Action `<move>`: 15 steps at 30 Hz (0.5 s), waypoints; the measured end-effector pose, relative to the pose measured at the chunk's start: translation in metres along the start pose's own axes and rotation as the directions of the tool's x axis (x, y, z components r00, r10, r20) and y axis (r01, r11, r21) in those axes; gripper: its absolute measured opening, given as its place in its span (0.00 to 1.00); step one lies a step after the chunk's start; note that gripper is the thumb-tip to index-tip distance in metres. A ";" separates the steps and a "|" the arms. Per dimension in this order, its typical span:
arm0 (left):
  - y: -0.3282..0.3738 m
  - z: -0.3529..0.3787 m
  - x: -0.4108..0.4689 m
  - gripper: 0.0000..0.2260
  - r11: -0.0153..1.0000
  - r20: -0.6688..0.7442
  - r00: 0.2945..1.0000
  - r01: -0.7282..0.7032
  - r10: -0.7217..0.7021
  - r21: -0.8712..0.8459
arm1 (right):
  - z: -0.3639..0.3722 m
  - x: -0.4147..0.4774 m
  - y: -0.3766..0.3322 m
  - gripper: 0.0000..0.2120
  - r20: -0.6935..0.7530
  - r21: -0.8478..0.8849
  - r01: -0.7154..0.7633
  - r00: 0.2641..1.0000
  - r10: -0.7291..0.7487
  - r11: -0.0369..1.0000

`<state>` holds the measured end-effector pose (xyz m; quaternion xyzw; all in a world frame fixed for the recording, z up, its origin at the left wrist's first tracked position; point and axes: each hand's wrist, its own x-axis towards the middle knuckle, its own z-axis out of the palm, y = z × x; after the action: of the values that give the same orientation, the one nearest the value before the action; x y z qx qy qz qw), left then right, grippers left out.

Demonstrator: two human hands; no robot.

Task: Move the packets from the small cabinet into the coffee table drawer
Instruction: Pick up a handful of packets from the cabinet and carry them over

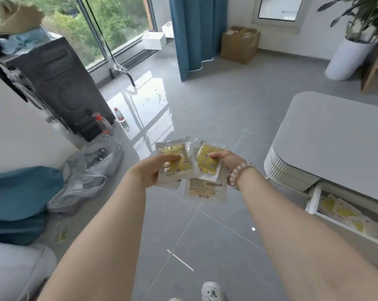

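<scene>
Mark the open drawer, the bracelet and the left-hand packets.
drawer (313, 197), head view, its white end wall
bracelet (238, 169), head view, beads on the wrist
left-hand packets (177, 167), head view, yellow face of the top packet

Curtain (192, 35): blue, reaching the floor (216, 101)
Cardboard box (240, 45): just right of the curtain
Plastic bag (86, 177): crumpled, on the floor

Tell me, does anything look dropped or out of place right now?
A lower packet hangs below the rest under the right hand, looking loosely held. What seems a stray packet lies on the floor by the blue cushion, blurred.
</scene>
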<state>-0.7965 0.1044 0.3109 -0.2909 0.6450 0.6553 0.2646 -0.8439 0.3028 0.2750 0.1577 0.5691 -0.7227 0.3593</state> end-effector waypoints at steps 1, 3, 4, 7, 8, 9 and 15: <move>0.005 0.012 0.006 0.05 0.999 0.015 1.000 0.008 -0.009 0.034 | -0.011 -0.005 -0.003 0.09 -0.023 0.012 0.002 1.000 -0.002 1.000; 0.016 0.034 0.017 0.06 0.994 0.062 0.998 0.020 -0.026 0.105 | -0.032 -0.010 -0.006 0.07 -0.082 0.025 0.017 0.996 -0.015 1.000; 0.022 0.045 0.023 0.06 0.991 0.084 0.996 0.023 -0.035 0.133 | -0.042 -0.012 -0.008 0.07 -0.112 0.031 0.021 0.994 -0.018 0.999; 0.040 0.080 0.041 0.06 0.978 0.144 0.989 0.011 -0.042 0.210 | -0.072 -0.022 -0.016 0.08 -0.189 0.085 0.034 0.982 -0.018 0.996; 0.046 0.093 0.047 0.06 0.971 0.164 0.986 0.003 -0.043 0.237 | -0.083 -0.024 -0.017 0.08 -0.197 0.116 0.040 0.980 -0.016 0.993; 0.052 0.105 0.053 0.07 0.965 0.183 0.982 -0.005 -0.045 0.263 | -0.094 -0.029 -0.019 0.07 -0.215 0.134 0.049 0.976 -0.019 0.990; 0.082 0.190 0.096 0.07 0.905 0.292 0.952 -0.043 -0.091 0.423 | -0.159 -0.054 -0.027 0.05 -0.417 0.160 0.136 0.907 -0.058 0.978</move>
<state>-0.9293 0.2889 0.2981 -0.1295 0.7196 0.5327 0.4261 -0.8544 0.4724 0.2805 0.3100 0.5691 -0.7402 0.1792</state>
